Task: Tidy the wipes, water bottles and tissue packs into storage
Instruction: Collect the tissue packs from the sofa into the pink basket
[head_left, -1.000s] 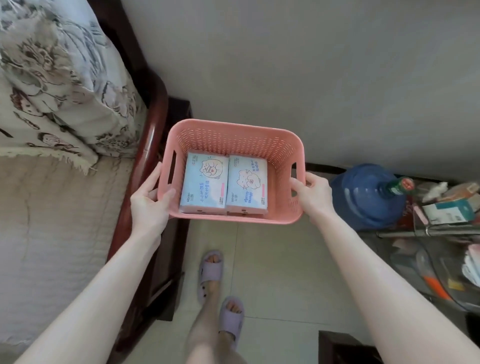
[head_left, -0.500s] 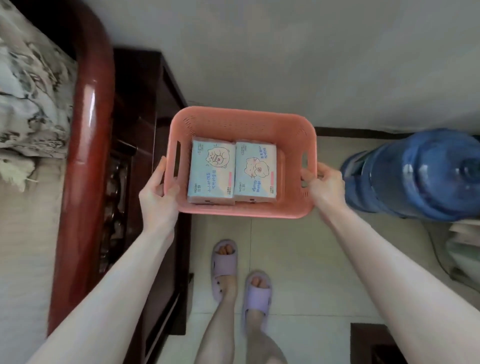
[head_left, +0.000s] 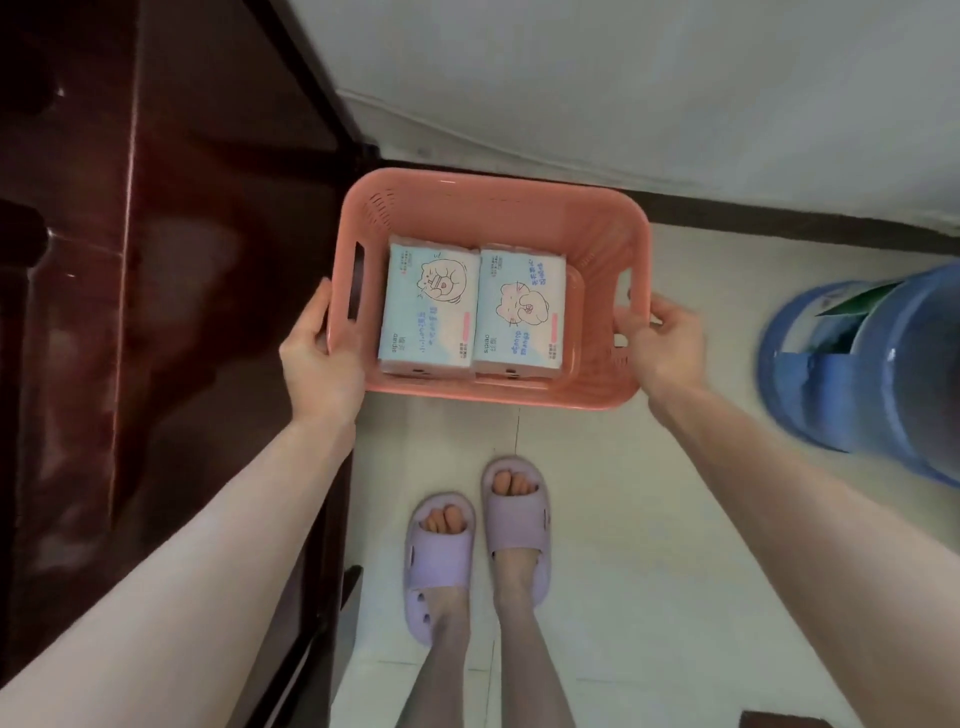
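The pink plastic basket (head_left: 597, 244) is rectangular, with perforated walls and a handle slot in each short side. Two tissue packs (head_left: 428, 306) lie flat and side by side on its base, touching each other. Both are pale blue with cartoon animal prints, and they sit toward the left-hand grip.

The left hand (head_left: 319, 358) clasps the left short wall from outside, beside the handle slot. The right hand (head_left: 665, 345) grips the right short wall, fingers curled at the rim. Both forearms extend forward, and the basket is held between the two grips.

Below the grips are a pale tiled floor (head_left: 649, 519) and lilac slippers (head_left: 441, 551). Dark wooden furniture (head_left: 182, 260) stands outboard of the left grip. A blue water jug (head_left: 857, 374) stands outboard of the right grip. A white wall (head_left: 623, 78) lies beyond the basket.
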